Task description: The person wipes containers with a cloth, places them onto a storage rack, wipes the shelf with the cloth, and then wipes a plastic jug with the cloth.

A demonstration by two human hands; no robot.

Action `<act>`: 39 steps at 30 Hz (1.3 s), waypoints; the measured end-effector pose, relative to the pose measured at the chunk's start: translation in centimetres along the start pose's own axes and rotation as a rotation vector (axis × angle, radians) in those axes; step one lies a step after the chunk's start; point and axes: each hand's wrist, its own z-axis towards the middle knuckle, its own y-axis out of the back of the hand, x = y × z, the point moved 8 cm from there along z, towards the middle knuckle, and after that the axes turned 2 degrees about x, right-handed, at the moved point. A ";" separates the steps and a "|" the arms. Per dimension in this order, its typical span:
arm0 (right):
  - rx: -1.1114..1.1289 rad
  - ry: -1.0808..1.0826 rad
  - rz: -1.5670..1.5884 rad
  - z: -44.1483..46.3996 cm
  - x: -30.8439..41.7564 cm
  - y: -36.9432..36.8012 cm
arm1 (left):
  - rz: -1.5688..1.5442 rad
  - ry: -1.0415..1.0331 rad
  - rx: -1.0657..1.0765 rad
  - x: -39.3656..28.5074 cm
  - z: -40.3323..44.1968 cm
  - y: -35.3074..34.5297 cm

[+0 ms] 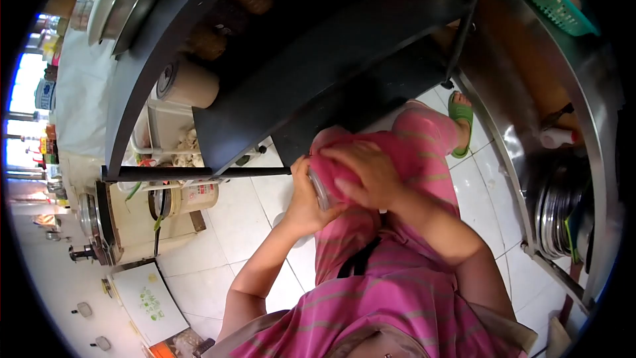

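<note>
My left hand [305,202] is wrapped round a clear container [320,189] just above my lap. A pink cloth [331,169] lies against the container, with my right hand [371,176] on top of it, its fingers bent over the cloth. The container's far side is hidden by the cloth and the hands. Beneath both hands are my pink striped trousers [424,139].
Ahead stands a black shelf [318,59] holding jars, among them a beige-filled jar [189,83]. A metal rack [510,126] with stacked plates [556,209] stands at right. Lower left are a pale bucket [199,197] and a white box [149,298].
</note>
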 end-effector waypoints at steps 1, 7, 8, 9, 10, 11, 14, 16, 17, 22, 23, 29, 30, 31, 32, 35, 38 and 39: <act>-0.002 0.002 0.008 0.9 -0.6 0.3 | 0.096 -0.072 -0.004 -0.9 0.1 0.3; 0.108 -0.669 -0.057 -1.4 -10.9 1.6 | 0.285 -0.407 0.069 -2.4 -0.4 0.3; -0.005 -0.523 -0.117 -1.7 -8.7 2.5 | 0.332 -0.463 0.082 -2.7 -0.8 0.1; -0.118 -0.380 -0.176 -2.3 -6.6 3.2 | 0.328 -0.458 0.077 -2.9 -1.0 0.2; -0.167 -0.216 -0.202 -2.6 -4.5 3.0 | 0.212 -0.384 0.051 -2.8 -1.0 0.6; -0.166 -0.222 -0.206 -3.2 -3.2 2.4 | 0.095 -0.313 0.028 -2.5 -1.0 0.8; -0.189 -0.022 -0.225 -3.3 1.2 1.1 | -0.550 0.059 -0.143 0.7 -1.4 0.1; -0.093 0.069 -0.186 -3.1 2.2 -0.2 | -0.637 0.275 -0.101 1.0 -2.1 -1.0; -0.096 0.068 -0.183 -2.7 1.8 0.0 | -0.720 0.491 -0.060 1.7 -2.7 -2.0; 0.123 -0.430 -0.192 0.1 -6.8 1.7 | -0.157 0.450 0.031 0.9 -2.4 -0.8; 0.190 -0.709 -0.177 -0.9 -9.0 2.0 | -0.024 0.277 0.014 0.0 -2.2 -0.5; -0.176 -0.222 -0.178 -4.1 -0.9 2.2 | 0.317 -0.290 0.009 -3.5 -1.5 0.8; -0.189 -0.084 -0.111 -3.8 2.4 1.5 | 0.456 -0.460 0.048 -4.2 -1.6 0.5; -0.204 0.054 -0.043 -3.7 4.6 1.1 | 0.597 -0.631 0.088 -4.8 -2.0 0.2; -0.206 0.056 -0.041 -3.4 4.0 0.9 | 0.574 -0.624 0.125 -4.7 -1.6 0.5; -0.248 0.063 -0.113 -1.4 0.3 1.5 | 0.519 -0.604 0.170 -5.2 0.4 1.0; 0.104 -0.645 -0.064 -2.5 -9.0 1.4 | 0.542 -0.623 0.238 -5.4 1.2 1.1; 0.038 -0.670 -0.049 -3.1 -10.0 2.5 | 0.533 -0.601 0.256 -5.3 1.4 1.1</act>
